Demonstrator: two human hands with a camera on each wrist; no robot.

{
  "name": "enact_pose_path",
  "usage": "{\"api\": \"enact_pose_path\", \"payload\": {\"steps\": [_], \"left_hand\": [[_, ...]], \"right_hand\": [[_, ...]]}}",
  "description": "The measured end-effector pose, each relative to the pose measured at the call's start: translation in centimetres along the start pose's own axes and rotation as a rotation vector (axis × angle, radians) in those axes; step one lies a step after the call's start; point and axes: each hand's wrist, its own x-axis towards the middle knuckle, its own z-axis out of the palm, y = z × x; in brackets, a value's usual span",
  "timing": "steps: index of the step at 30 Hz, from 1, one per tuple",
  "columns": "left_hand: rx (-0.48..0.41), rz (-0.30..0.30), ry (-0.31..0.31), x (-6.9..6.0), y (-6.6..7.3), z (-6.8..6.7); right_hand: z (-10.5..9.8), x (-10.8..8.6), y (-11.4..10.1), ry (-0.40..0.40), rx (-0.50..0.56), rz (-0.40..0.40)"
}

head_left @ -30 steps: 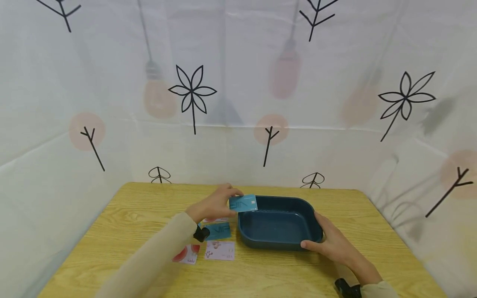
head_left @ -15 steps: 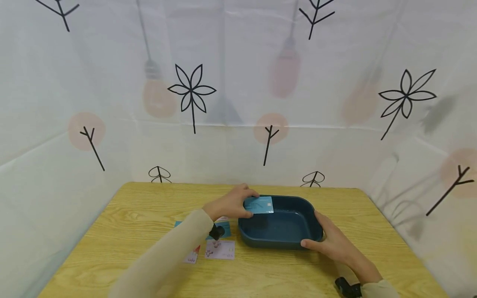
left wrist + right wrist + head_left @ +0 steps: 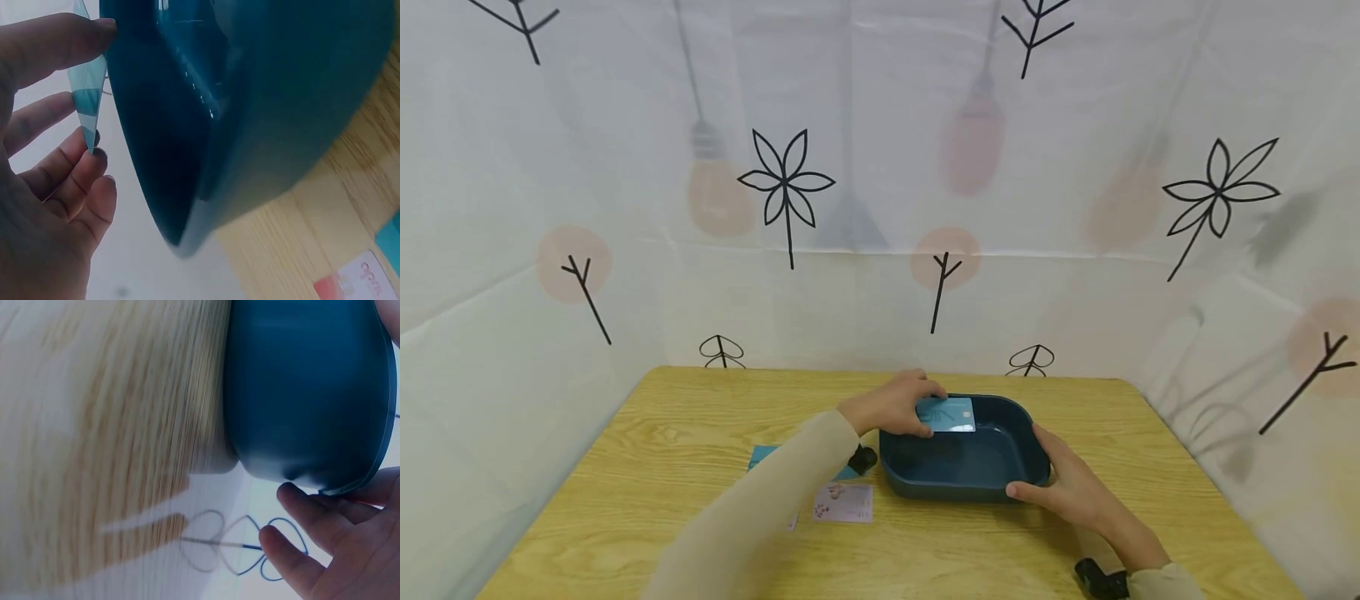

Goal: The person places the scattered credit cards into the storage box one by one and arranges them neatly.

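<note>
A light-blue card [image 3: 951, 414] is pinched between the thumb and fingers of my left hand [image 3: 895, 405], above the left and back part of a dark teal rectangular dish [image 3: 955, 490]. In the left wrist view the card [image 3: 87, 87] shows at a steep angle beside the dish's rim. My right hand [image 3: 1071, 483] holds the dish at its right end, thumb on the front side and fingers round the back. The right wrist view has the dish's outer wall [image 3: 306, 394] with fingertips at its edge. Inside the dish I see no other card.
On the wooden table [image 3: 700, 417], left of the dish, lie a lilac card [image 3: 843, 503] and a blue card [image 3: 762, 454], partly hidden by my left sleeve. A pink-and-white card [image 3: 357, 281] appears in the left wrist view. A patterned white cloth [image 3: 865, 308] hangs behind.
My left hand has carried the blue card rightward, from the dish's left rim to over its inside. The right hand and the dish have stayed in place.
</note>
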Motion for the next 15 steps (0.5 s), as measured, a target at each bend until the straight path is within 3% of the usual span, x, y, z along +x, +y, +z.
{"api": "enact_pose_path", "payload": {"steps": [9,15], "left_hand": [[0.079,-0.002,-0.068,1.4,1.3,0.8],[0.109,0.011,-0.076,2.2,1.8,0.9]], "right_hand": [[0.0,0.0,0.0,-0.01,0.023,-0.007],[0.1,0.0,0.0,-0.008,0.017,-0.006]]}}
